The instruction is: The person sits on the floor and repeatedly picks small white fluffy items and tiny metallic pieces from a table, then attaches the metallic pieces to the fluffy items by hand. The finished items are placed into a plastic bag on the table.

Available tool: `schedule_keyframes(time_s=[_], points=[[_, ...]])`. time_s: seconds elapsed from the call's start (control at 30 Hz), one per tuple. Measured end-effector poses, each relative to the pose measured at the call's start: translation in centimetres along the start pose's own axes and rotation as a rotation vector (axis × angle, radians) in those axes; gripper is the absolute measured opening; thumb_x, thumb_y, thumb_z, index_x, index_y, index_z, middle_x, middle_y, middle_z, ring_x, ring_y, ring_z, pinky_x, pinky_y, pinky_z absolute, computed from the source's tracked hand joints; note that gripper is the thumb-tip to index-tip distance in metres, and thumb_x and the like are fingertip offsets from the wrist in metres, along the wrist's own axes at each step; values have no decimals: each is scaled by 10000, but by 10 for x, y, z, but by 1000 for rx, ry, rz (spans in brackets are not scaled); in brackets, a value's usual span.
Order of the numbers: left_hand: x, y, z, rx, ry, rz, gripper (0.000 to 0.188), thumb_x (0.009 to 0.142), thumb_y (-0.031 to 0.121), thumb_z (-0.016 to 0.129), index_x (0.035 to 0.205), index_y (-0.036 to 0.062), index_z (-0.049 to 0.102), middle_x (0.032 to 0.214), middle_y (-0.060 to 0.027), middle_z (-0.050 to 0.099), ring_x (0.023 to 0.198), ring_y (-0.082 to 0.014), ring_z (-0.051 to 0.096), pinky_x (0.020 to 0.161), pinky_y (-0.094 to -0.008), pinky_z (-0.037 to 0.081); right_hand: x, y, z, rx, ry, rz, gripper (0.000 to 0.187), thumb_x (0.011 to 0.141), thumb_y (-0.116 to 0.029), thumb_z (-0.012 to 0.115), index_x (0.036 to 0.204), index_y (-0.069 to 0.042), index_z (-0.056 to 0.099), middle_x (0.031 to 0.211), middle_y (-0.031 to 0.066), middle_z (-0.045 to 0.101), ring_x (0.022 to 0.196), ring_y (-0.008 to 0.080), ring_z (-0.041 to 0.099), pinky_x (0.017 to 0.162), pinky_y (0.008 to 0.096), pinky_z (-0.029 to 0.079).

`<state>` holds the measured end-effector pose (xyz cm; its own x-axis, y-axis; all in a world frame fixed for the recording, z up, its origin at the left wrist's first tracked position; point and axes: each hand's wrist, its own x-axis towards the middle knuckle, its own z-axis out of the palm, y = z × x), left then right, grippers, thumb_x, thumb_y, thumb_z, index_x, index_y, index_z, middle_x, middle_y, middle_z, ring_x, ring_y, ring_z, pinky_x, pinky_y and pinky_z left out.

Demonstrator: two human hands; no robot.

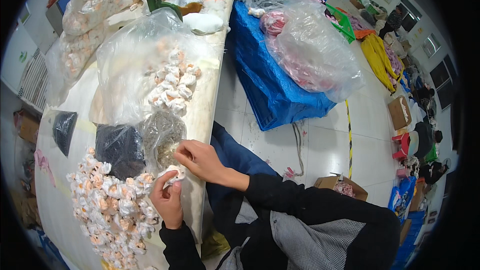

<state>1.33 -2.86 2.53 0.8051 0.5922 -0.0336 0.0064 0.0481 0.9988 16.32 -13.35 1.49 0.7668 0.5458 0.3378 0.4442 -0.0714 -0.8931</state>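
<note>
My left hand pinches a small white-and-peach puffy piece, like a little cloth flower, between thumb and forefinger at the table's right edge. Just above it, my right hand has its thumb and fingers pressed together; anything in them is too small to make out. By those fingertips lies a clear plastic bag of tiny greenish-gold bits. A clear bag of black bits rests beside it. Many similar white-and-peach pieces are heaped left of my left hand.
More such pieces spill from a big clear bag farther up the table. A green clamp-like tool stands behind it. Right of the table, a blue-sheeted stack bears a plastic bag of pink goods. A cardboard box sits on the floor.
</note>
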Motion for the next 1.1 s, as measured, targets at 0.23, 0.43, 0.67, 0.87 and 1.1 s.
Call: schedule_keyframes(time_s=[0.23,0.43,0.67,0.87,1.1], points=[[2,-4,8,411,172,299,230,959,-20,675,1183,5,717,944,-17,629,604,-47,373,542,-245,288,-19,-13,2,-120,-161,-304,235,963,-254,691,921,-36,611,839,131,608,794,354,614,694,443,491],[1,0,8,493,186,314,254,953,-1,681,1204,0,719,942,-59,589,584,-90,382,536,-285,292,-22,-15,5,-40,-235,-118,222,1006,-245,618,999,-23,630,924,157,637,892,387,631,766,462,505],[4,0,7,524,126,245,217,955,31,684,1167,-3,715,887,-48,594,584,-105,385,536,-309,305,-21,-9,4,32,-219,-73,252,1018,-266,581,980,-21,626,905,158,633,900,398,626,772,480,494],[2,-7,6,652,126,290,104,954,66,697,1037,3,690,830,-80,580,605,-186,416,557,-354,331,-24,-4,8,-72,-213,-155,204,976,-226,610,943,-25,604,888,166,620,891,399,620,757,490,489],[-1,-6,3,724,113,280,120,955,71,685,1058,10,686,895,-157,639,761,-316,613,653,-403,457,-22,-23,3,-155,-189,-130,131,912,-151,654,961,-34,626,900,168,624,878,392,629,764,470,516]])
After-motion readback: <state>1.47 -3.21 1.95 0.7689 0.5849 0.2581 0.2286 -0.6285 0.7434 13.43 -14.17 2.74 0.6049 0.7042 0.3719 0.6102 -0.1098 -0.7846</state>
